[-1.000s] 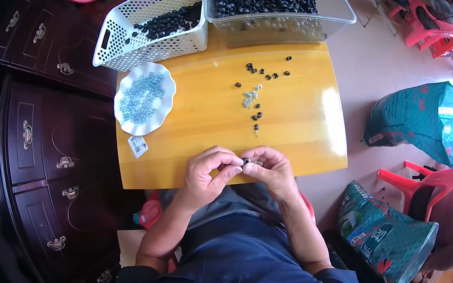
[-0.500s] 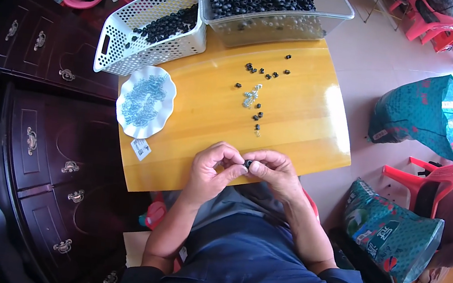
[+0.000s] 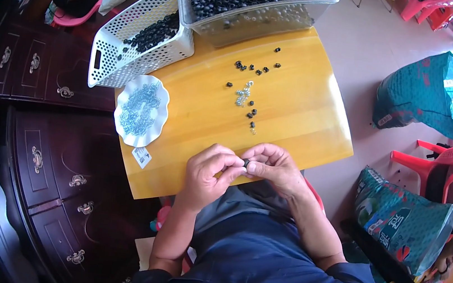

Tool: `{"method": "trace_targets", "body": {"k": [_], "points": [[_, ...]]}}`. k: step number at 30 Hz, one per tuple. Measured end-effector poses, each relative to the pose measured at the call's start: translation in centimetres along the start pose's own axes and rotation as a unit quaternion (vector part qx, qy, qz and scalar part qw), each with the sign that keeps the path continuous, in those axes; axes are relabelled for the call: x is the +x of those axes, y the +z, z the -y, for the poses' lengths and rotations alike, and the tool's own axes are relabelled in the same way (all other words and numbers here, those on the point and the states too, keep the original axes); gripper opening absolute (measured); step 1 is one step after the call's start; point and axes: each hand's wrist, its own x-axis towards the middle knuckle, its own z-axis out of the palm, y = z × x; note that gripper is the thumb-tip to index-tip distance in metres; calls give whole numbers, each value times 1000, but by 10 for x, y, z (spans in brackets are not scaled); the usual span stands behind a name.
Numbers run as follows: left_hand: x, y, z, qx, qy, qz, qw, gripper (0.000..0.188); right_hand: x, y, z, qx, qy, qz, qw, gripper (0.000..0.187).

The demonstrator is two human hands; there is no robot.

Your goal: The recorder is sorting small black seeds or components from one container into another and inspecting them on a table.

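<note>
My left hand (image 3: 212, 175) and my right hand (image 3: 275, 170) meet above the near edge of the wooden table (image 3: 200, 121). Between their fingertips is a small black ring-like part (image 3: 246, 162), pinched from both sides. Whether a smaller piece sits inside it is too small to tell. Beyond my hands lie loose black parts (image 3: 253, 112) and a little cluster of clear pieces (image 3: 243, 94). To the left stands a white scalloped dish (image 3: 121, 110) of small clear bluish pieces (image 3: 143, 106).
A white perforated basket (image 3: 106, 59) and a large clear bin (image 3: 253, 14), both with black parts, stand at the table's far side. A small white card (image 3: 141, 157) lies by the dish. Dark drawers (image 3: 62, 144) line the left; teal sacks (image 3: 421, 97) and a red chair (image 3: 433, 161) are right.
The whole view has shifted and turned slightly. My fingers have shifted a little around the black part, which stays pinched between both hands. At the upper left, more of another person shows.
</note>
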Motion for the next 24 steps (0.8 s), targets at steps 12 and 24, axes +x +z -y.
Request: {"method": "trace_targets", "body": {"k": [12, 24], "points": [[-2, 5, 8, -62, -59, -2, 996, 20, 0, 1, 5, 42, 7, 15, 999, 18], [54, -15, 56, 105, -72, -58, 990, 19, 1, -4, 2, 73, 1, 19, 997, 23]]}}
